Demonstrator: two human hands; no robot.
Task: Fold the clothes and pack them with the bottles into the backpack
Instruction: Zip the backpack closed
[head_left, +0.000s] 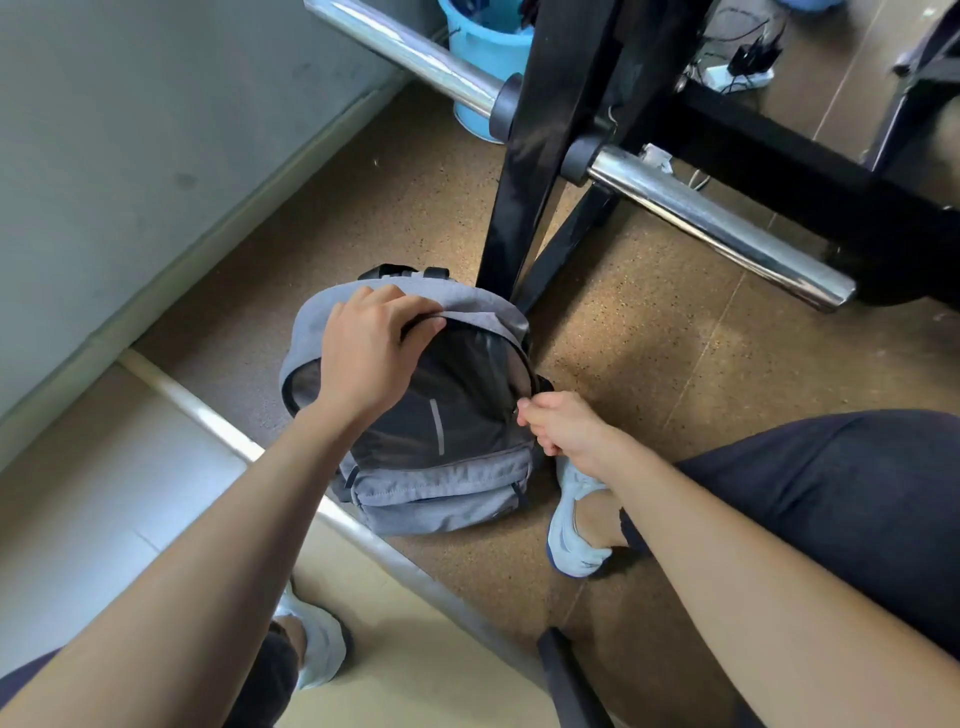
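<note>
A grey backpack (441, 483) with a dark front panel stands on the brown floor between my feet, leaning against a black table leg. My left hand (369, 353) grips the top rim of the backpack, fingers curled over its edge. My right hand (561, 426) pinches the zipper pull at the backpack's right side. No clothes or bottles show in this view, and the bag's inside is hidden.
A black table frame (540, 156) with a chrome crossbar (717, 218) stands just behind the backpack. A blue bucket (483, 57) sits farther back by the grey wall (130, 130). A power strip with cables (737, 73) lies at the top right. My shoes flank the bag.
</note>
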